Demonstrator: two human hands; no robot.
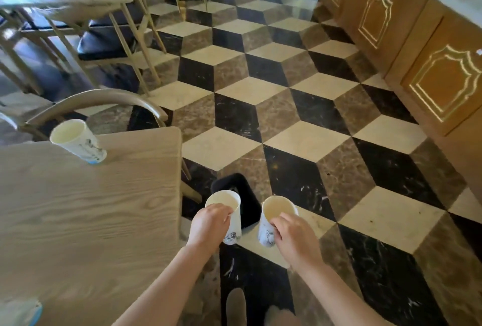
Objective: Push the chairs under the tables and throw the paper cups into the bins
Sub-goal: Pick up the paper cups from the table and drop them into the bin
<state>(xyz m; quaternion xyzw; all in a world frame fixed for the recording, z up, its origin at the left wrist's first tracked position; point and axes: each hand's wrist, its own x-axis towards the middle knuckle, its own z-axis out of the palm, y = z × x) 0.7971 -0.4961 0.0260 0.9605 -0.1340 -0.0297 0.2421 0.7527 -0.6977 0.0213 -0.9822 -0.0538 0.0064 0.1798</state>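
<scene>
My left hand (208, 224) grips a white paper cup (230, 211) by its rim, just past the corner of the wooden table (91, 221). My right hand (292, 237) holds a second white paper cup (271, 218) the same way. Both cups hang upright over the floor, above and beside a small black bin (246, 203) that stands by the table's edge. A third paper cup (78, 141) stands on the table's far left part. A curved chair back (99, 102) shows behind the table's far edge.
More tables and chairs with dark seats (104, 41) crowd the upper left. Wooden cabinet doors with gold trim (417, 52) line the right side. Cube-patterned tile floor (300, 106) spreads between them. Another cup's edge (20, 311) peeks in at the bottom left.
</scene>
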